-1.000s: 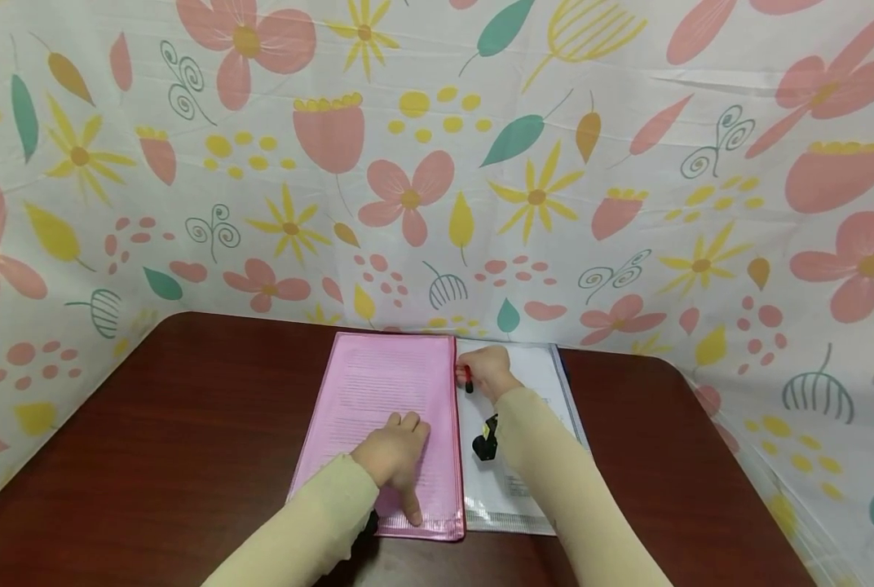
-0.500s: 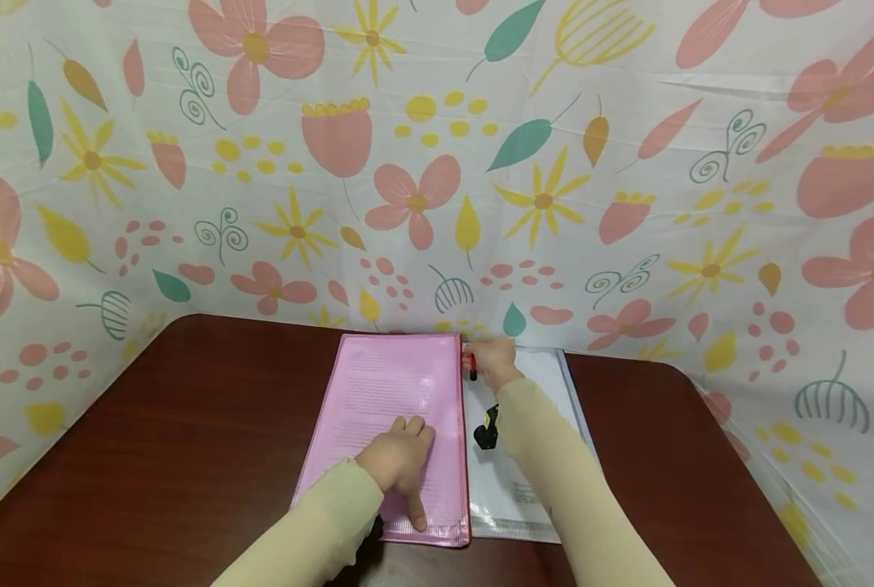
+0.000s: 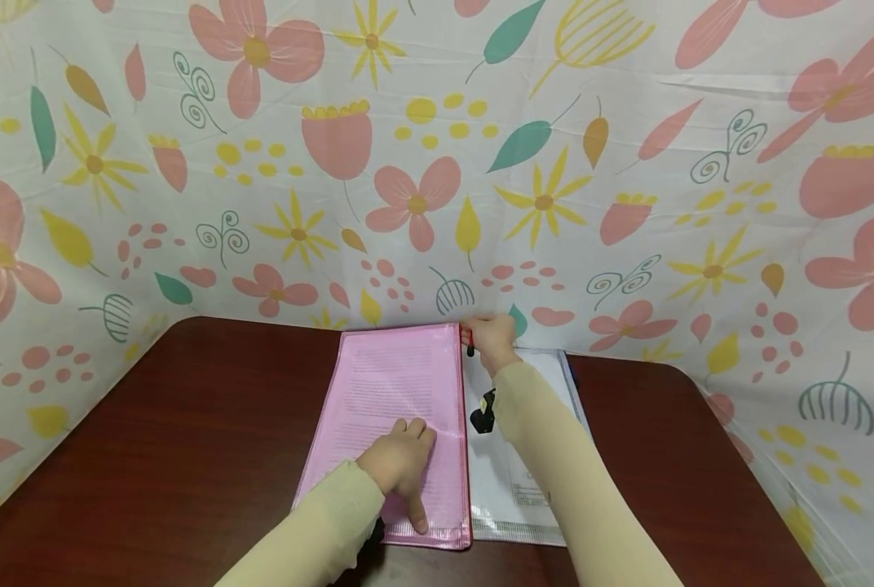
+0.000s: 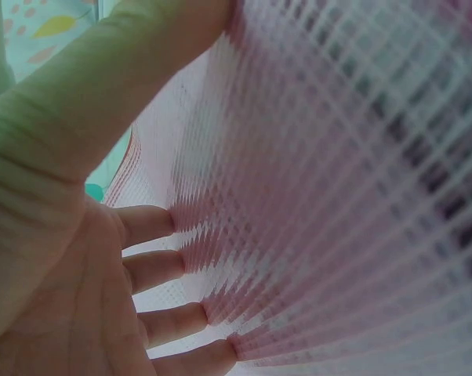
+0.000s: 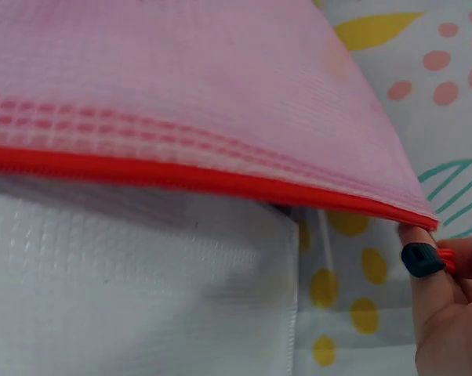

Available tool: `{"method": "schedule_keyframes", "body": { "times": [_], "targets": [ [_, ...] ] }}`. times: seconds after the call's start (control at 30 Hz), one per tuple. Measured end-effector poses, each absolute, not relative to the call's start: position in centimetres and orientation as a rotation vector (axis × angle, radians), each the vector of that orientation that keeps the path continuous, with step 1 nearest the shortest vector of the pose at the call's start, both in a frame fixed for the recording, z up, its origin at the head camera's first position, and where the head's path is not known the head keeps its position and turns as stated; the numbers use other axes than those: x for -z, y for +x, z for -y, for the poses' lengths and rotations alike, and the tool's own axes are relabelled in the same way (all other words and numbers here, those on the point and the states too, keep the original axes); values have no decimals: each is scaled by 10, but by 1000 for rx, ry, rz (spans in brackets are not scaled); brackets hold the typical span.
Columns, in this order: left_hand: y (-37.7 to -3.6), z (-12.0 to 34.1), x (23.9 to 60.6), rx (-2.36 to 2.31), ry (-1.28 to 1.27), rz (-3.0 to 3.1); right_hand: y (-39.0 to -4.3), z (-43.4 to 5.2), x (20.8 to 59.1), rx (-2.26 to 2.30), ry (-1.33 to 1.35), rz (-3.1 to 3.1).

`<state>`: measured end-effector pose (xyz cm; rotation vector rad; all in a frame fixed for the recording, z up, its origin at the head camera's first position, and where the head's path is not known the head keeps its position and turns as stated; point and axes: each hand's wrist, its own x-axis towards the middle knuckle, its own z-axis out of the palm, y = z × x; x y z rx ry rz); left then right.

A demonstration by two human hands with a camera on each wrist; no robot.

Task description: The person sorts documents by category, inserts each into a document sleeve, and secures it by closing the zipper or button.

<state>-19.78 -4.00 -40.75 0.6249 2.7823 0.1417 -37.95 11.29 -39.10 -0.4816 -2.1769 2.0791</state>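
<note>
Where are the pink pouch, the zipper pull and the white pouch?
pink pouch (image 3: pixel 393 383), head view, on its mesh face above the left hand.
zipper pull (image 5: pixel 421 259), right wrist view, on the dark tab pinched by the fingers.
white pouch (image 3: pixel 514 481), head view, on its near part beside the sleeve.

Head camera is looking forward and down across the dark wooden table (image 3: pixel 187 424). Both wrist cameras are sitting very close, sharing with it the pink mesh zip pouch (image 3: pixel 400 399) (image 4: pixel 338 196) (image 5: pixel 181 102).

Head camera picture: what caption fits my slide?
Left hand presses pink mesh zip pouch; right hand pinches its zipper pull.
</note>
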Motion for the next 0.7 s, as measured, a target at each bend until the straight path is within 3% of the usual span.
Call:
{"method": "schedule_keyframes", "body": {
  "times": [0.37,0.7],
  "targets": [
    [-197,39,406,-137,620,-2781,-379,-117,390,-1970,-381,2291],
    [-198,42,408,-86,626,-2771,-353,-136,402,-1664,-260,2696]
  ]
}}
